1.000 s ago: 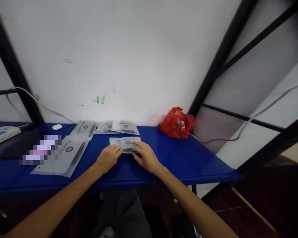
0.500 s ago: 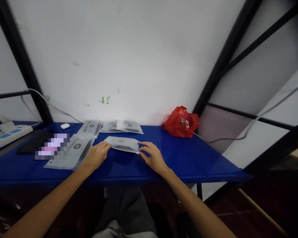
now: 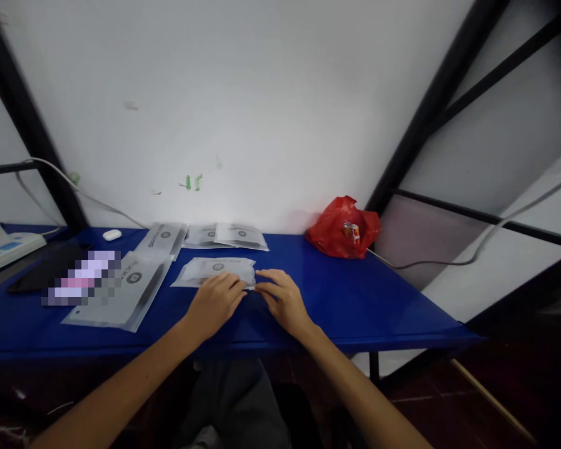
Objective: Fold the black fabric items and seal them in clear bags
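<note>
A frosted plastic zip bag [image 3: 206, 267] with a dark round logo lies flat on the blue table, its long side facing me. My left hand [image 3: 216, 304] reaches over its front edge, fingers closed at the front right corner. My right hand [image 3: 283, 300] pinches the right end of the same bag, thumb underneath and fingers bent. The fingertips of both hands are close together at that corner. Exactly what they grip there is too small to make out, and my left hand covers part of the front edge.
Larger frosted bags [image 3: 129, 280] lie to the left, with more bags [image 3: 240, 236] along the wall. A red plastic bag [image 3: 343, 227] sits at the back right. Further left are a phone with a blurred screen [image 3: 81, 280], a white earbud case [image 3: 112, 235] and a power strip [image 3: 14, 249].
My left hand has moved from the bag's left end rightward along its front edge to the right corner. My right hand stays at the right end. The view has shifted slightly.
</note>
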`<state>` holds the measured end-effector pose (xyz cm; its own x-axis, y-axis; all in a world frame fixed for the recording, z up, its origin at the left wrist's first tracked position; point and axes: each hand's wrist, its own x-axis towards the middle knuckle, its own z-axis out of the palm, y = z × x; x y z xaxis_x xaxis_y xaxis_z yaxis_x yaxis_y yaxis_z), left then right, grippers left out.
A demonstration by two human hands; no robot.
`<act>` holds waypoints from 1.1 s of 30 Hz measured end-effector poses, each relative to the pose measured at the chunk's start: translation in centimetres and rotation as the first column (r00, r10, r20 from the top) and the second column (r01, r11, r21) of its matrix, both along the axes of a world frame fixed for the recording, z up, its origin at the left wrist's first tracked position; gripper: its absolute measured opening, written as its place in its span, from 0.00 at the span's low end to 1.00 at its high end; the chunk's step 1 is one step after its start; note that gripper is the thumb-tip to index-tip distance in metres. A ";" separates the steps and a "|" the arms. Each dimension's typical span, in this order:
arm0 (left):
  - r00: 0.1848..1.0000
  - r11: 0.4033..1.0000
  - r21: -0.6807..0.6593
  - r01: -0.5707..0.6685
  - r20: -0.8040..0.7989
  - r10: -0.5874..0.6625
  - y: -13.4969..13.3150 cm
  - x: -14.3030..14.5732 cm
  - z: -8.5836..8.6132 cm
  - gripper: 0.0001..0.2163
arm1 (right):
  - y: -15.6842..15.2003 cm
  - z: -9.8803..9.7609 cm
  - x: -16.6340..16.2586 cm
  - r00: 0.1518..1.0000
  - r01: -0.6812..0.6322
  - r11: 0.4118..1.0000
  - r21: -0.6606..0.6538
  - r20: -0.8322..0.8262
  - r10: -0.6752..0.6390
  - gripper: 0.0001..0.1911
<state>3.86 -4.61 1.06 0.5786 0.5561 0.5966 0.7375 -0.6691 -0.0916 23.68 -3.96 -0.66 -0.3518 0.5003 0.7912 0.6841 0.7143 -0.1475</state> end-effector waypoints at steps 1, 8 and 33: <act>1.000 1.000 0.002 0.022 0.003 -0.022 0.1 0.6 0.0 0.08 | 0.0 0.0 0.0 1.000 -0.005 1.000 0.002 0.000 0.005 0.08; 0.993 0.993 -0.003 0.121 -0.016 -0.121 1.4 1.8 0.0 0.11 | 0.3 0.2 0.6 1.000 -0.015 0.999 -0.042 0.000 0.015 0.10; 0.983 0.991 -0.056 -0.120 -0.149 0.110 2.7 -5.6 0.6 0.11 | 1.7 0.8 5.5 0.967 0.205 0.966 -0.160 0.187 -0.174 0.12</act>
<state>-1.75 -1.90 1.61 0.5866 0.6583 0.4717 0.7918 -0.5885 -0.1634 29.20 -2.23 0.13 -0.3585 0.6968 0.6212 0.8302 0.5423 -0.1293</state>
